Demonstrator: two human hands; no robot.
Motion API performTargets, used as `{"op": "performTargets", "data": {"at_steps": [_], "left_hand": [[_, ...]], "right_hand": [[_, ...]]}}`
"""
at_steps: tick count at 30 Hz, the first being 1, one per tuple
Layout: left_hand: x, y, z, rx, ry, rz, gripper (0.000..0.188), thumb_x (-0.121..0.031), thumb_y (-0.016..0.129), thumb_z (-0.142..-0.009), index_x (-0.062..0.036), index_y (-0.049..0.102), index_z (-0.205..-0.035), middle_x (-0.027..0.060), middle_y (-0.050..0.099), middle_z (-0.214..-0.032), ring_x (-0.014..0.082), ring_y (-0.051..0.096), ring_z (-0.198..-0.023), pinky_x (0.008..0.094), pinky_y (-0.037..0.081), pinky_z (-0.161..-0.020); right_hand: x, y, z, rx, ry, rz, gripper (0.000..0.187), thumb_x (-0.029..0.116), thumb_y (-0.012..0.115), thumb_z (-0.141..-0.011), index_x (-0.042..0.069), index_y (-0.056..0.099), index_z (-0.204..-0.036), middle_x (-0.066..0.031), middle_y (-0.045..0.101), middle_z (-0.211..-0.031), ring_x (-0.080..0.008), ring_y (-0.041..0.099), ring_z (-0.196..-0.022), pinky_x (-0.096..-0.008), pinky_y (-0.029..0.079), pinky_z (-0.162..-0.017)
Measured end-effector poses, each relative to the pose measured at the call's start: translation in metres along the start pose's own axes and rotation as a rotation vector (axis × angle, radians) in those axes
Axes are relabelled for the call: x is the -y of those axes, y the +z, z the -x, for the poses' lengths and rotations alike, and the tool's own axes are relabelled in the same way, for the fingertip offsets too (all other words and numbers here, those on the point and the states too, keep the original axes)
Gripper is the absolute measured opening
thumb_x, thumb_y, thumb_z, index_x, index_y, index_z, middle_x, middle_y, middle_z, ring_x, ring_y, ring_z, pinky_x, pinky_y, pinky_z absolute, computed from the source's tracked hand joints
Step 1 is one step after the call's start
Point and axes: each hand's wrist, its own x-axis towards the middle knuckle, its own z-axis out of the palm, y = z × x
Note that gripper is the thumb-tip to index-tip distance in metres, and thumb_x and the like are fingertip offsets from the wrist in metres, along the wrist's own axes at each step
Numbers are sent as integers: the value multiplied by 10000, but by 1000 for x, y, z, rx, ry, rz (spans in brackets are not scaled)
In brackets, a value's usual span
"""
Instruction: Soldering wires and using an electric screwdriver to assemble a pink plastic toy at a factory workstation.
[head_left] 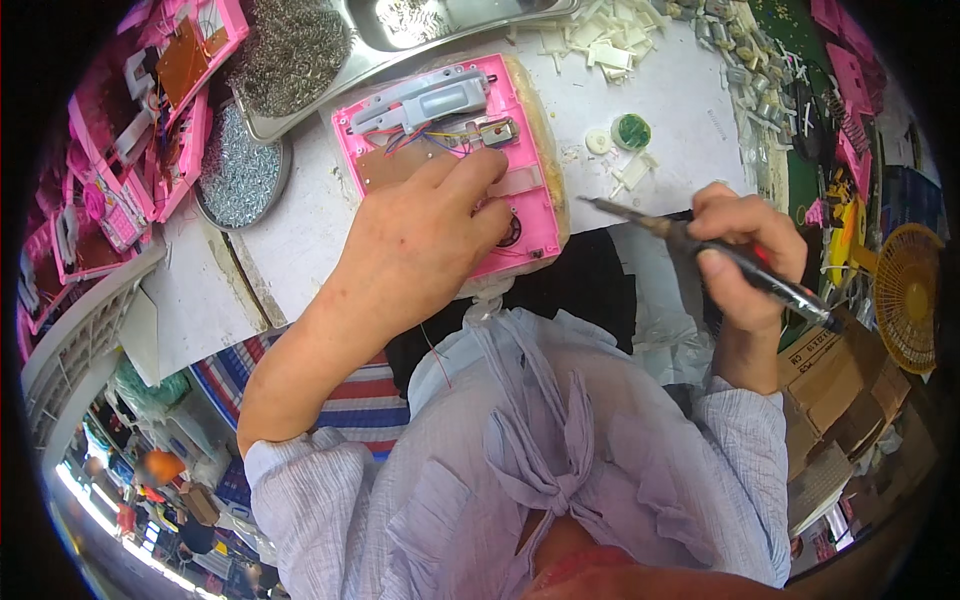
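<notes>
The case (525, 155), at the near edge of the desk (290, 215), was smooth, glossy pink plastic, its board (395, 172) matt brown. Toward the desk's far edge, the tray (372, 62) was shiny metal, the springs (285, 55) metal wire. The screws (240, 160) gleamed like metal. The tool (765, 272) had a glossy black plastic handle; the blouse (610, 440) was thin, crinkled cloth.

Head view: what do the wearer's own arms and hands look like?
The left hand and right hand are bare, no glove or watch showing. The left sleeve and right sleeve are loose, crinkled, pale grey-blue cloth, ending well short of the hands.
</notes>
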Motion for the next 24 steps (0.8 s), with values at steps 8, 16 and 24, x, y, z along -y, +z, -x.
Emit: {"op": "performTargets", "data": {"at_steps": [8,16,24], "left_hand": [[3,4,2,-40,58,-80,121,-139,711,-792,-69,669,-882,115,664,-1123,287,680,-982,382,574,-739],[1,14,2,-179,101,-36,226,-77,799,-752,-71,721,-963,114,666,-1052,272,677,-863,374,558,-670],[19,20,20,-262,153,-12,307,-88,797,-739,-95,737,-1040,108,665,-1105,262,663,-806,381,547,-647]], "right_hand": [[-17,-74,62,-659,42,-191,227,117,711,-875,15,595,-1041,22,526,-765,-50,434,-634,-216,331,-588],[-8,-201,100,-1211,-148,44,42,36,666,-908,25,629,-893,-13,606,-758,-51,469,-585,-199,411,-561],[-77,-273,41,-1179,372,9,214,201,774,-913,75,682,-1059,-16,654,-839,-112,609,-752,-260,474,-630]]}}
